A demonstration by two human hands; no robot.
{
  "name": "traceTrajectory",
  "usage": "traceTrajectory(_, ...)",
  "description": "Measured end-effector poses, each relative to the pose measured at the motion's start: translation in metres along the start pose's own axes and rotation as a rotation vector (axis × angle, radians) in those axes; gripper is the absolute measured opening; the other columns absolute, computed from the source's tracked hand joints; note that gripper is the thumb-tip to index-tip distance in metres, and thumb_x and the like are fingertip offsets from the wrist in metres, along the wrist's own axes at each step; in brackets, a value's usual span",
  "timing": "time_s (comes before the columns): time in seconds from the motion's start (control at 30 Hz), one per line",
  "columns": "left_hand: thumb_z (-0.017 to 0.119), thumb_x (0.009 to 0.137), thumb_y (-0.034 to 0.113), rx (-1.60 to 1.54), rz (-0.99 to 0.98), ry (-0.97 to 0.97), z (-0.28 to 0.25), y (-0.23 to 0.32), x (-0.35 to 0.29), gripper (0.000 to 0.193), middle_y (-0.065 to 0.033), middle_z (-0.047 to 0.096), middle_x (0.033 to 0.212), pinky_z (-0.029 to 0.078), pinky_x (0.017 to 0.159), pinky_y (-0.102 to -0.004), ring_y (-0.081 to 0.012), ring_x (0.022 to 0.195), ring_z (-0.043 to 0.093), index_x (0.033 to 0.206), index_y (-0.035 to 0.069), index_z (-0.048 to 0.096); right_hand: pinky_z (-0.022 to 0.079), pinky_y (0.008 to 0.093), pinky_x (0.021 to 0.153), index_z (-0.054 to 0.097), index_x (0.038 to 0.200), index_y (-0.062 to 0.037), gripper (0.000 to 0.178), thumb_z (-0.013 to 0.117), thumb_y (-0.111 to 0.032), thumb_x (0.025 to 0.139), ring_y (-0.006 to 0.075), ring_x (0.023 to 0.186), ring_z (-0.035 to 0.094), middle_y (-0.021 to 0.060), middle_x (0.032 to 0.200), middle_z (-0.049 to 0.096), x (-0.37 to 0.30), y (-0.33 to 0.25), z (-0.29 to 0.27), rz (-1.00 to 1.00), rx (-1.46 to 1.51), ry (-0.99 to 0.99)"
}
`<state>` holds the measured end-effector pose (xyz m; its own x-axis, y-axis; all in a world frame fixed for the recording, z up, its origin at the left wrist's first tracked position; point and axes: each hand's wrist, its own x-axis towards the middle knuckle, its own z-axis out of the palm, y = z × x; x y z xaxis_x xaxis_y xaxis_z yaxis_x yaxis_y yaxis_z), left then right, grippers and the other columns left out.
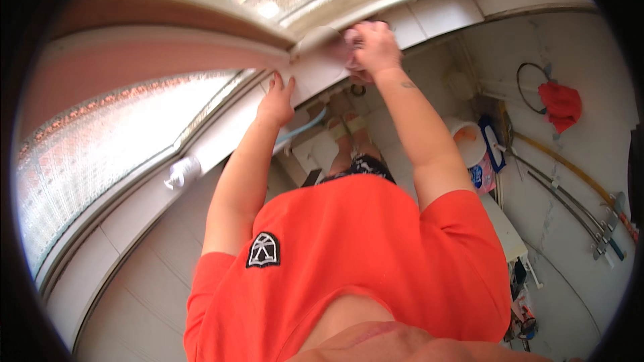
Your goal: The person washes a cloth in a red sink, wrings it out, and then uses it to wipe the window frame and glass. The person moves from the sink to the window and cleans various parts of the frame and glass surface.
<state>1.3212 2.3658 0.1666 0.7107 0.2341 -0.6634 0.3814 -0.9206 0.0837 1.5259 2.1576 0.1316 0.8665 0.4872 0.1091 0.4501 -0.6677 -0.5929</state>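
Observation:
My right hand [378, 47] is closed around a crumpled pinkish cloth [353, 67] on the white tiled sill [443, 12], close to the window corner. The cloth and the sill beside it are smeared by motion. To its left, my left hand [276, 99] lies against the sill edge with its fingers apart, holding nothing. Just beyond that hand is the end of a window sash [168, 60] with a pinkish-brown frame, which juts in from the left.
A small whitish object [182, 171] lies on the sill at left. On the right wall hang a red cloth [560, 105] on a ring and several long-handled tools [570, 201]. Below stand a white bucket [467, 142] and a blue-and-white brush [494, 144]. A light-blue hose [302, 127] runs near my feet.

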Motion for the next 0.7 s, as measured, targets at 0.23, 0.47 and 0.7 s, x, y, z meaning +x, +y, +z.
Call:
traceTrajectory(0.23, 0.064, 0.078, 0.009, 0.03, 0.035, 0.002, -0.006, 0.014, 0.007, 0.089, -0.025, 0.004, 0.164, 0.042, 0.112, -0.0425, -0.041, 0.15, 0.022, 0.157, 0.017, 0.025, 0.049, 0.0543, 0.091, 0.067, 0.096, -0.0289, 0.019, 0.068, -0.022, 0.078, 0.0418, 0.104, 0.055, 0.0176, 0.105, 0.057, 0.019, 0.088, -0.062, 0.2, -0.294, 0.278)
traceTrajectory(0.47, 0.064, 0.078, 0.024, -0.135, -0.02, -0.093, 0.01, -0.037, -0.012, 0.075, -0.0262, 0.012, 0.163, 0.039, 0.114, -0.042, -0.0405, 0.145, 0.033, 0.15, 0.015, 0.043, 0.043, 0.0452, 0.11, 0.061, 0.128, -0.0177, 0.052, 0.067, -0.032, 0.079, 0.0368, 0.128, 0.049, 0.0188, 0.144, 0.049, -0.011, -0.09, -0.08, 0.144, -0.03, -0.416)
traceTrajectory(0.7, 0.063, 0.085, 0.026, -0.329, 0.184, 0.065, -0.023, 0.0, -0.051, 0.064, -0.0252, 0.036, 0.155, 0.033, 0.117, -0.0391, -0.0374, 0.141, 0.04, 0.146, 0.011, 0.049, 0.052, 0.0448, 0.09, 0.066, 0.116, -0.0227, 0.043, 0.075, -0.024, 0.074, 0.0363, 0.104, 0.06, 0.0118, 0.109, 0.059, -0.011, -0.011, -0.09, 0.128, 0.171, 0.132)
